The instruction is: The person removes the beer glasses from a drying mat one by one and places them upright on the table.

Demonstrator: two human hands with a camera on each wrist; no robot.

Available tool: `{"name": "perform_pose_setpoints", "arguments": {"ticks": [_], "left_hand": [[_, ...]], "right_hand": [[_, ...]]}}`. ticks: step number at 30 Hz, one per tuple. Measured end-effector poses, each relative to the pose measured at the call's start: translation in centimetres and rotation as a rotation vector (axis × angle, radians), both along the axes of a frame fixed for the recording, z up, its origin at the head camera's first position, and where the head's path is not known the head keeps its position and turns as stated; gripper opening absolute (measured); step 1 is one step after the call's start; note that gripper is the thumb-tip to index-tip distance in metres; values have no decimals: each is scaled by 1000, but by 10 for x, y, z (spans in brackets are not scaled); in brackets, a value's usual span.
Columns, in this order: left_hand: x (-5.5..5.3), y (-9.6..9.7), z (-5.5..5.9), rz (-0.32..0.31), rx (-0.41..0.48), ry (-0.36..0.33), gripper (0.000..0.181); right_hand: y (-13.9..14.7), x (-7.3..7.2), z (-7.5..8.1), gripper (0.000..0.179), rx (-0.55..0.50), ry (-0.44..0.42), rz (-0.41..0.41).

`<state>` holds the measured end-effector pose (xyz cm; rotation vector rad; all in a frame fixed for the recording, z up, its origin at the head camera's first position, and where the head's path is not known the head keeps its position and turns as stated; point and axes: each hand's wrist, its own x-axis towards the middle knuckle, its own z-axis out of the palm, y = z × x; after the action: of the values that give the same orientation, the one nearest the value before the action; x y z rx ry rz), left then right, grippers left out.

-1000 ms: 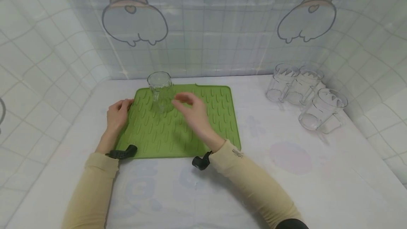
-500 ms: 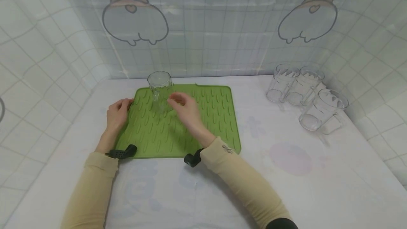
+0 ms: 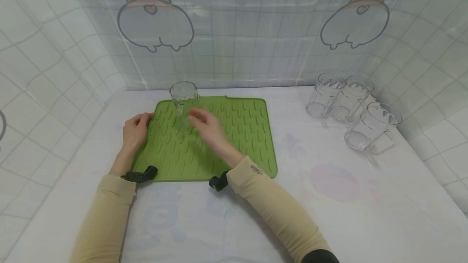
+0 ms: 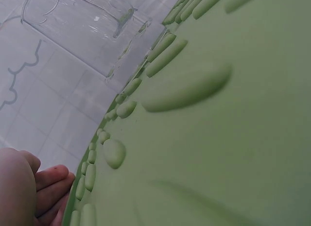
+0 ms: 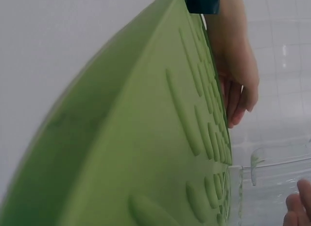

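A clear glass mug (image 3: 184, 97) stands upright on the back left part of a green ridged mat (image 3: 245, 145), its handle towards me. Close by the mug's right side is my right hand (image 3: 212, 130), thumb and fingers loosely curved with a gap between them; its fingertips (image 5: 297, 206) overlap the glass edge in the right wrist view. My left hand (image 3: 134, 133) rests at the mat's left edge. In the left wrist view its relaxed fingers (image 4: 52, 189) lie along that rim, and the mug (image 4: 82, 29) stands beyond.
At the back right of the white-covered table (image 3: 300, 214) stand two more glass mugs (image 3: 318, 100) side by side. A third mug (image 3: 371, 127) is nearer. A tile-patterned curtain (image 3: 252, 31) with cartoon prints closes off the back.
My right hand has moved left over the mat, nearer to the mug, its forearm following. The left hand, the mat and the mugs have stayed in place.
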<state>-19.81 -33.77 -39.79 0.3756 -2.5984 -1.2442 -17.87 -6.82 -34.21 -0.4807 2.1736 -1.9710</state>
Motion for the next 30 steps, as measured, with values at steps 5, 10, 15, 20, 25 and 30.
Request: {"name": "perform_pose_setpoints", "arguments": {"ticks": [5,10,15,20,25,30], "left_hand": [[-1,1,0,9,15,-4,56],[0,2,1,8,23,-5,58],[-2,0,1,15,9,-2,57],[-3,1,0,21,12,-4,57],[-4,1,1,14,19,-4,57],[-3,0,2,6,9,-1,58]], "right_hand": [[-2,-2,-1,33,-1,30,48],[-4,-3,-1,31,-16,31,98],[-5,-4,-2,32,-52,21,121],[-6,-6,-4,34,-61,14,125],[-9,-7,-6,37,-41,-6,139],[-11,-8,-7,35,-51,-25,150]]}}
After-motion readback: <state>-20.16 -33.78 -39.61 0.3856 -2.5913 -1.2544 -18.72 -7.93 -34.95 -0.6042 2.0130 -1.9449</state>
